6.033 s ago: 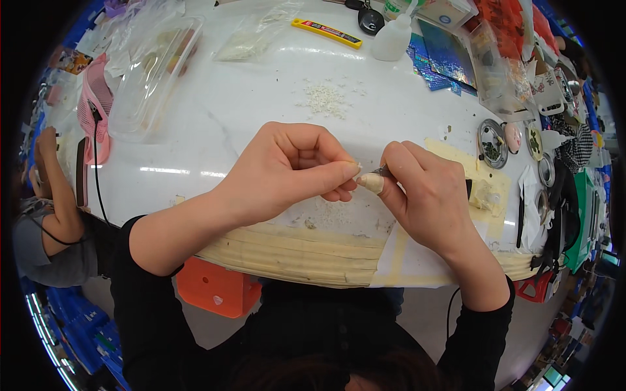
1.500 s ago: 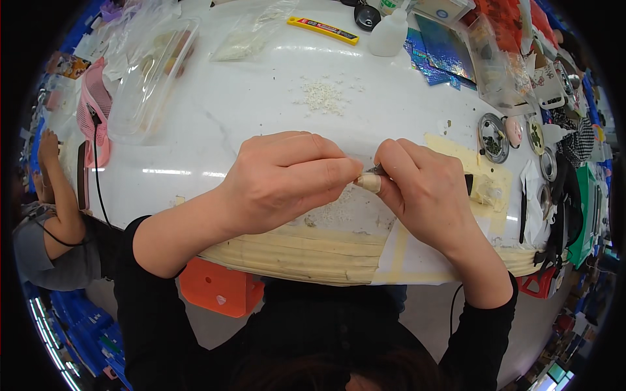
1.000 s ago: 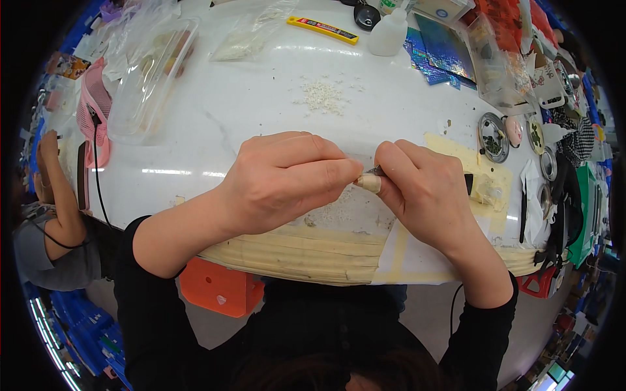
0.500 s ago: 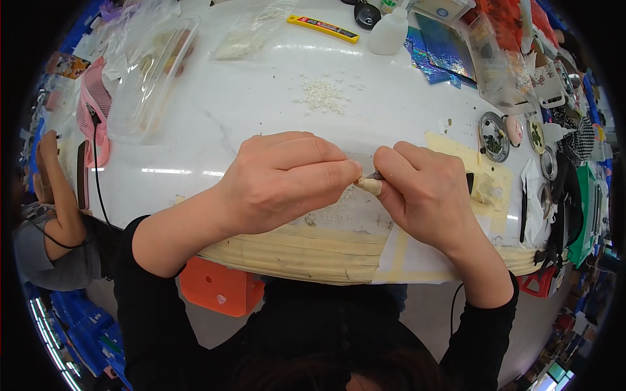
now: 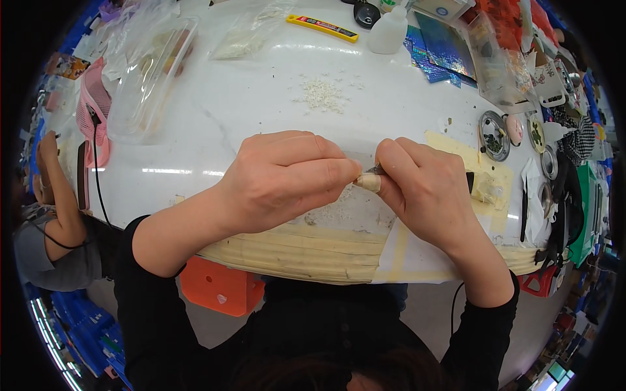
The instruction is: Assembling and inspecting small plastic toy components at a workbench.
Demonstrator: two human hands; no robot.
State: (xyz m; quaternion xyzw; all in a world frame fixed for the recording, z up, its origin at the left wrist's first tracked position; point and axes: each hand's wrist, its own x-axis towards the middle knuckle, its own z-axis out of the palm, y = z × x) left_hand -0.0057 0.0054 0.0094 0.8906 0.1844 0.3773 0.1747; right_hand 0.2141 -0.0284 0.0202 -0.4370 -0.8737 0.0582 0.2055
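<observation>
Over the near part of the white table, my two hands meet fingertip to fingertip. My left hand is closed in a pinch; what sits between its fingertips is too small and covered to name. Closed beside it, my right hand grips a small grey blade-like piece, mostly hidden by the fingers. A beige wrap goes around my right thumb tip, close against the left fingertips. Past my hands lies a loose scatter of tiny white pieces.
Farther back are a bag of white pieces, a yellow flat case, a white squeeze bottle and shiny blue sheets. Round metal tins stand right, a clear box left. Another person's arm shows at far left.
My right fingers have shifted slightly upward, and the wrapped thumb has tilted a little against the left fingertips. My left hand stays nearly still.
</observation>
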